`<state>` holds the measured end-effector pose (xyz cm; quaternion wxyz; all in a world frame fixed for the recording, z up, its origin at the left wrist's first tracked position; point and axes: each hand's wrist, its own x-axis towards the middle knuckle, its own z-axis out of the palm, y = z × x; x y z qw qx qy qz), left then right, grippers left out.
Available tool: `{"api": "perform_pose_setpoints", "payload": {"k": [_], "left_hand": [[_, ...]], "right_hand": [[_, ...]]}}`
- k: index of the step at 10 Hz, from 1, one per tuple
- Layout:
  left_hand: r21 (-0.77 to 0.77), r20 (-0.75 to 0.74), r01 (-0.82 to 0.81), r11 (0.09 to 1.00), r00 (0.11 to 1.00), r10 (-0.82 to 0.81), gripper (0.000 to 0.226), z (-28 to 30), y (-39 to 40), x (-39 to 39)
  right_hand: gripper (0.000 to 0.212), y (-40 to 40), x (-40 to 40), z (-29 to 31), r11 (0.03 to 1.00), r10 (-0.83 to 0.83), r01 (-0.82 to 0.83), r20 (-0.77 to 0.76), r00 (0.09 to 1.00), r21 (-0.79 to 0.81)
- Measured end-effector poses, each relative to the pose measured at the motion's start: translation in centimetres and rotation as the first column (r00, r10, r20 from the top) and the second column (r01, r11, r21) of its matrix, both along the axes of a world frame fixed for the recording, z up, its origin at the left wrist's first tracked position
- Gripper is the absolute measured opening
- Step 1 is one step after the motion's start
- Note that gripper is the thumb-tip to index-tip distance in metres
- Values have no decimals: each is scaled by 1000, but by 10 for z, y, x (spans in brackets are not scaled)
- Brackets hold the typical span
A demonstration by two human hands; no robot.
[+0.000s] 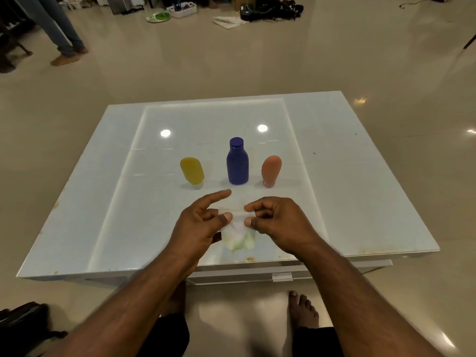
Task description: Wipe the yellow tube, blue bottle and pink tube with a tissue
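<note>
Pinching one white tissue [238, 229] between both hands over the near edge of the white table [347, 176], that's what I see. Left hand [201, 222] grips its left side with thumb against curled fingers, index finger sticking out straight toward the bottles. Right hand [277, 222] pinches the right side, thumb and fingers curled in. Hands close together, only the tissue between them; the tissue hangs crumpled below the thumbs. Behind it, three items in a row, all apart from the hands: yellow tube [192, 172] on the left, standing cap-down and tilted; blue bottle [237, 163] upright in the middle; pink tube [271, 170] on the right, cap-down, leaning slightly. I see bare feet [304, 309] on the glossy floor [257, 60] below the table.
</note>
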<state>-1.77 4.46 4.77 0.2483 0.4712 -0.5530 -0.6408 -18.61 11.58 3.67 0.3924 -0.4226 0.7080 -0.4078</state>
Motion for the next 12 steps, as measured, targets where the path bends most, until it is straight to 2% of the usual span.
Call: {"api": "perform_pose_setpoints", "payload": {"k": [1, 2, 3, 4, 5, 7, 8, 9, 10, 11, 12], "left_hand": [[-62, 81, 45, 997, 996, -39, 33, 1, 3, 0], [-109, 189, 95, 990, 979, -73, 27, 2, 7, -5], [-119, 200, 71, 990, 979, -47, 15, 3, 7, -9], [-11, 139, -17, 1000, 990, 18, 14, 3, 14, -18], [64, 110, -55, 996, 993, 48, 16, 2, 19, -23], [78, 138, -156, 985, 980, 144, 16, -14, 21, -34], [47, 220, -99, 994, 972, 86, 19, -33, 17, -47], [-69, 342, -2, 998, 939, 26, 24, -45, 13, -53], [-324, 509, 209, 923, 861, -16, 28, -55, 15, -51], [-464, 522, 295, 835, 853, -11, 31, -64, 16, -47], [-620, 605, 409, 669, 793, 76, 37, -79, 10, -46]], "right_hand": [[15, 3, 0, 3, 1000, 8, -10, -133, 991, -11], [10, 8, -6, 8, 998, -52, 49, -86, 995, -40], [9, 9, -12, 9, 998, -63, 63, 29, 998, -24], [16, 14, -15, 13, 998, -56, 47, 269, 962, 41], [28, 16, -18, 16, 996, -31, 1, 325, 945, 93], [26, 13, -27, 5, 973, -175, 138, 203, 963, 185], [22, 11, -39, -13, 944, -228, 209, 45, 973, 253], [19, 10, -46, -24, 921, -272, 275, -51, 961, 274], [20, 11, -54, -38, 908, -158, 283, -373, 914, 308], [26, 11, -56, -38, 912, -81, 270, -512, 855, 308], [36, 6, -56, -38, 922, -127, 329, -642, 756, 204]]}}
